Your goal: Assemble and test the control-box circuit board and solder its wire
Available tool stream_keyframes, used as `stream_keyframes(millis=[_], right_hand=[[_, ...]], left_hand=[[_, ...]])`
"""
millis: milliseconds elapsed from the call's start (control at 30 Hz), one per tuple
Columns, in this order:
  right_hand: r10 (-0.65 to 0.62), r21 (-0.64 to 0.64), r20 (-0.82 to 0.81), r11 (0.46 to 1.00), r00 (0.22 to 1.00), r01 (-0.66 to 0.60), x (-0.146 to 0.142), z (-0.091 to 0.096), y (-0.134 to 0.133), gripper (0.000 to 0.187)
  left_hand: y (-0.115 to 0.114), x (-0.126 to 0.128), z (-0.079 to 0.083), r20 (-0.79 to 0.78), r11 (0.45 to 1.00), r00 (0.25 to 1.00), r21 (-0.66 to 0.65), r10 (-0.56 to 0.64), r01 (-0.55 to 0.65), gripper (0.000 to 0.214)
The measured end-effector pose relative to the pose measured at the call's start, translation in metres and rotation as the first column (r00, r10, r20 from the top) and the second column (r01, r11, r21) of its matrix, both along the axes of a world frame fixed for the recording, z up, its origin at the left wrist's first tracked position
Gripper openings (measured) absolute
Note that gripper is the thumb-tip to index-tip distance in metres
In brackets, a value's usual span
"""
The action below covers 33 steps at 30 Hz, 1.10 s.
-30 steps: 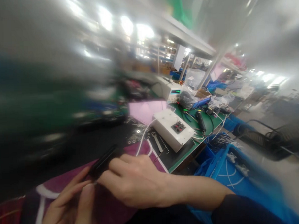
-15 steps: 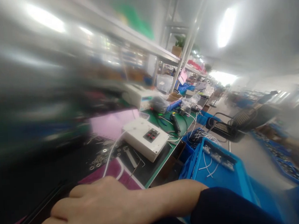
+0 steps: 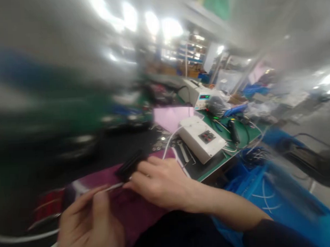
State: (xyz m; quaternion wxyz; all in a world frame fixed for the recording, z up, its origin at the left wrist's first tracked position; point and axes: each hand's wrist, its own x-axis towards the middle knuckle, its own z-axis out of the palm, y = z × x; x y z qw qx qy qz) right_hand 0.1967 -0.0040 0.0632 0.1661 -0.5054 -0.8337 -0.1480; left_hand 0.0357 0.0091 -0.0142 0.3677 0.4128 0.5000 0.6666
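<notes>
your left hand (image 3: 89,225) is back in view, lower left, pinching a white cable (image 3: 114,186), your right hand (image 3: 162,180) clamped on a black part (image 3: 131,164), so work seems two-handed again.

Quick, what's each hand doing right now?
Left hand: closed, pinching a white cord.
Right hand: closed, holding a black object; too blurred to tell what.

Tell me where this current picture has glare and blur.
Head view: white glare burns out patches of the upper background; head view: the far left smears; head view: the white rectangular box looks sharper than the blue plastic bin at lower right.
</notes>
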Motion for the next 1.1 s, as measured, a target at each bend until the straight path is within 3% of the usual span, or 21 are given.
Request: stream_keyframes(millis=[67,200,433,633,767,833,933,1100], right_hand=[[-0.027,0.019,-0.058,0.999,0.998,0.028,-0.001,-0.005,0.001,0.035],[0.052,0.013,-0.086,0.999,0.995,-0.051,-0.003,-0.012,0.002,0.011],[0.105,0.064,-0.051,0.993,0.993,-0.102,0.003,-0.008,0.005,0.014],[0.061,0.125,-0.031,0.991,0.998,-0.057,0.004,-0.010,0.005,0.018],[0.077,0.118,-0.027,0.990,0.997,-0.073,0.004,-0.010,0.005,0.010],[0.053,0.142,-0.029,0.989,0.998,-0.048,0.004,-0.008,0.005,0.017],[0.044,0.132,-0.147,0.991,0.988,-0.024,0.003,-0.006,-0.001,0.016],[0.065,-0.077,-0.461,0.991,0.885,-0.113,-0.003,-0.012,-0.023,0.015]], left_hand=[[-0.002,-0.004,-0.003,0.026,1.000,0.999,-0.012,0.020,-0.020,0.025],[0.001,-0.002,-0.010,0.017,0.997,0.997,-0.020,-0.070,0.071,0.028],[-0.005,-0.002,-0.009,0.010,0.985,0.986,0.052,-0.167,0.166,0.020],[-0.003,0.000,-0.006,0.040,0.975,0.978,0.099,-0.203,0.199,0.018],[-0.003,0.001,-0.005,0.087,0.973,0.973,0.109,-0.215,0.205,0.020],[-0.004,0.001,-0.002,0.114,0.973,0.970,0.116,-0.214,0.201,0.020],[-0.007,0.000,0.001,0.130,0.968,0.962,0.117,-0.238,0.224,0.013],[-0.012,-0.007,0.002,0.063,0.929,0.931,0.116,-0.360,0.352,0.005]])
